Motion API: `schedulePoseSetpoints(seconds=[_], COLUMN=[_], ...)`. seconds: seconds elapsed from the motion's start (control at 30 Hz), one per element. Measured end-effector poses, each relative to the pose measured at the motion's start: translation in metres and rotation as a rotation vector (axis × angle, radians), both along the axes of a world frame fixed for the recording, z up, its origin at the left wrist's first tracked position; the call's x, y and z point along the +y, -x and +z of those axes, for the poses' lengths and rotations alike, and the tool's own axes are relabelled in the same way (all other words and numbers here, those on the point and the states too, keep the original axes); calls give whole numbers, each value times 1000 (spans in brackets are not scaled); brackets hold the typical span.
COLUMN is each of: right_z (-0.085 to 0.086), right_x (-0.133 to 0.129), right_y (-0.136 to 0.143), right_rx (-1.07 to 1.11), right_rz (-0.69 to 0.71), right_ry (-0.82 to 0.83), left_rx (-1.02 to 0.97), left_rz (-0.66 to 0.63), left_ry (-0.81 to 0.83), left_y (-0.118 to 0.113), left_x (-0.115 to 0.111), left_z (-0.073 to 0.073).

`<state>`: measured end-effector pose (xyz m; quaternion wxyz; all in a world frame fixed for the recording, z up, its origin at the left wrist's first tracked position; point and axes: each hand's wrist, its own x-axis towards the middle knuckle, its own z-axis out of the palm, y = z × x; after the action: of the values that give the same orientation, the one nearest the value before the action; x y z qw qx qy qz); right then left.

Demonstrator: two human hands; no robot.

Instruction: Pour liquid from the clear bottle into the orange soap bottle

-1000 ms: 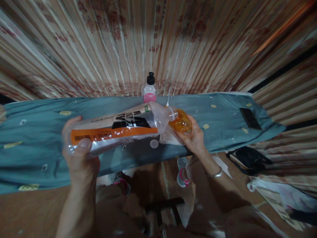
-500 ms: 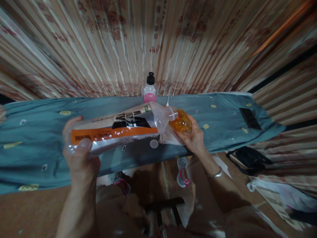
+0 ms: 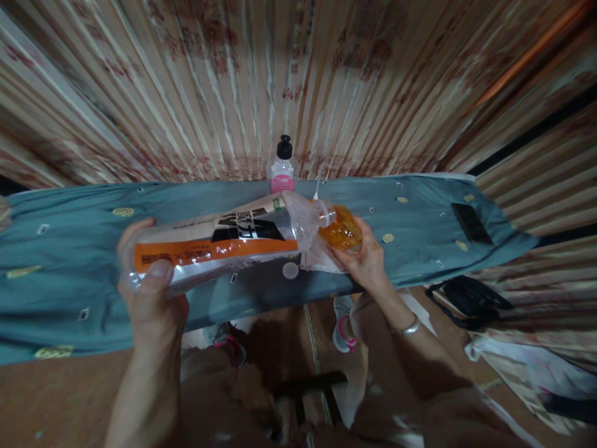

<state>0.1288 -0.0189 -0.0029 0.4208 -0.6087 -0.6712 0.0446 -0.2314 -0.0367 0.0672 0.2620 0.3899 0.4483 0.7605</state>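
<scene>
My left hand [image 3: 156,292] is wrapped round the base of a large clear plastic bottle [image 3: 219,246] with an orange, white and black label. The bottle lies nearly level, its neck pointing right. At its mouth is a smaller clear container of amber liquid [image 3: 342,229], gripped by my right hand [image 3: 368,258]. Whether the two mouths touch I cannot tell. Below the necks, a white sheet or cloth [image 3: 321,258] lies on the table, beside a small round white cap [image 3: 290,270]. A thin white tube or nozzle [image 3: 317,186] shows behind the amber container.
A clear bottle with a black cap and pink label [image 3: 282,174] stands at the table's back edge, before a pleated curtain [image 3: 261,81]. On the teal tablecloth [image 3: 410,242], a dark phone [image 3: 471,223] lies at right. A black bag [image 3: 471,298] is below.
</scene>
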Motion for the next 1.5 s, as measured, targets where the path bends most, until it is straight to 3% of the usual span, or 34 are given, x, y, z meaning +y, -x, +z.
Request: schedulePoseSetpoints(seconds=[0.17,1.0,1.5], right_z=[-1,1,-1], right_x=[0,0,0], right_y=[-1,-1,0], right_rx=[-13,-14,-10], right_rz=[0,4,-7], right_ry=[0,-10,7], left_rx=[100,-39,97], left_rz=[4,-30,1], left_ry=[-12,-15,18], left_y=[0,-1,-3], left_x=[0,-1,-5], left_z=[-1,-1,-1])
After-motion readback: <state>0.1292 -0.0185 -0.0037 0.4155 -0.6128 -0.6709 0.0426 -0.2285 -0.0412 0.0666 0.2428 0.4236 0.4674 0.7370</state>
